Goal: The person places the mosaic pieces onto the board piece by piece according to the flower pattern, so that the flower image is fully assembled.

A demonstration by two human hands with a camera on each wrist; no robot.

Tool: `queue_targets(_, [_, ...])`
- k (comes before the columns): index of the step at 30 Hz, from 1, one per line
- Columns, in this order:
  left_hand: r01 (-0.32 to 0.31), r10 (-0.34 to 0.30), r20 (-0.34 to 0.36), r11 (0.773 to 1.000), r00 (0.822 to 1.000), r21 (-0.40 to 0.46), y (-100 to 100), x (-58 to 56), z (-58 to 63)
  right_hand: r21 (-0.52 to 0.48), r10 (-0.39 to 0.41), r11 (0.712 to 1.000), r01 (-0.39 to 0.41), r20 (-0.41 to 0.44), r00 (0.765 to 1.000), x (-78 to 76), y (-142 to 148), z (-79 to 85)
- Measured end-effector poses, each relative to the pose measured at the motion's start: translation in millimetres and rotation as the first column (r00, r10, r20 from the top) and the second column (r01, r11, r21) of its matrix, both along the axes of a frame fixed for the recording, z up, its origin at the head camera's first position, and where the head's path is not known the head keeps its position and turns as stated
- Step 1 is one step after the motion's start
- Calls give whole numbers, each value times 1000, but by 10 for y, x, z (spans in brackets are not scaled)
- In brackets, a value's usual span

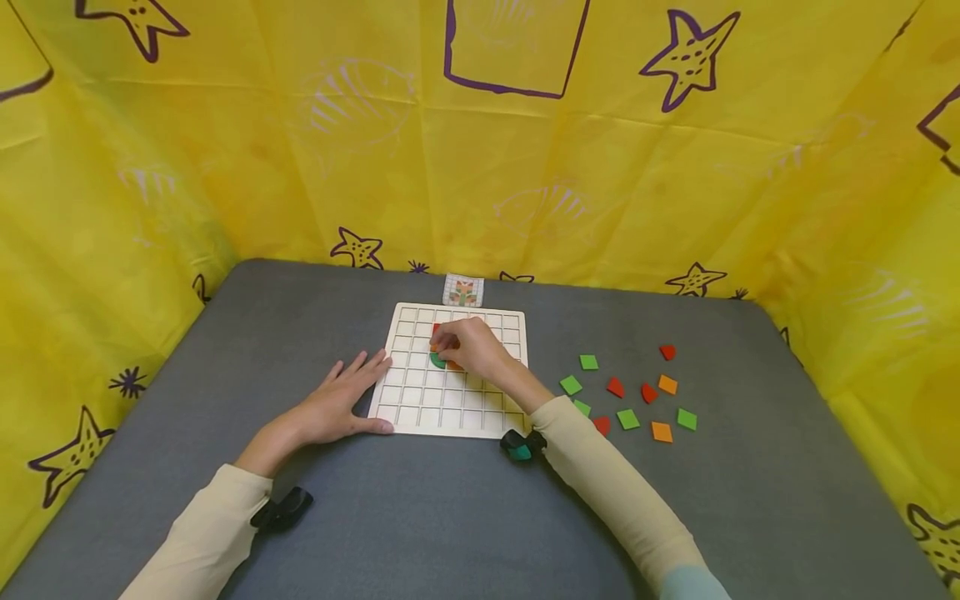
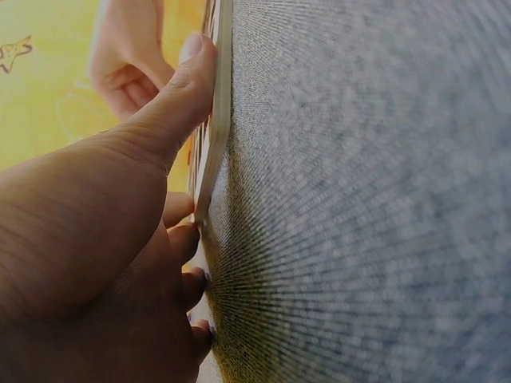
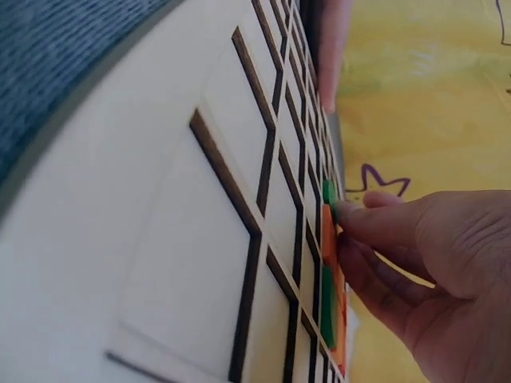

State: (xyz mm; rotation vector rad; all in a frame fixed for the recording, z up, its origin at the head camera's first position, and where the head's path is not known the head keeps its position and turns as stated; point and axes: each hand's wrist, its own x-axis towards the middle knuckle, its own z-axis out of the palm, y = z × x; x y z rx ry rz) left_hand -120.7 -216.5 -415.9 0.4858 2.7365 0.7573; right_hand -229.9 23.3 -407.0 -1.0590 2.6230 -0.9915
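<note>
A pale wooden grid board [image 1: 405,396] lies on the grey table. My left hand [image 1: 337,408] rests at its left side, fingers spread and thumb by the front corner. In the left wrist view, the thumb of that hand [image 2: 120,183] lies along the board's edge [image 2: 215,144]. Over the board's middle, my right hand [image 1: 472,346] has its thumb and fingers drawn together at a green tile with a curved edge [image 1: 437,361]. In the right wrist view, the thumb touches this green tile [image 3: 329,191]. Orange, red and green pieces beside it are partly hidden by the hand.
Right of the board lie several loose tiles: green squares [image 1: 628,419], orange squares [image 1: 662,432] and red pieces [image 1: 648,392]. A small pattern card [image 1: 462,291] stands behind the board. Yellow printed cloth [image 1: 480,167] surrounds the table [image 1: 420,517] at the back and sides.
</note>
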Motion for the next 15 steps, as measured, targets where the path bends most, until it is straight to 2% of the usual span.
queue_targets(11, [0, 0, 5, 1000, 1000, 9, 2, 8, 0, 17, 35, 999, -34, -50, 998, 38, 276, 161])
queue_targets(15, [1, -1, 3, 1000, 1000, 12, 3, 11, 7, -14, 37, 999, -38, -59, 998, 41, 425, 196])
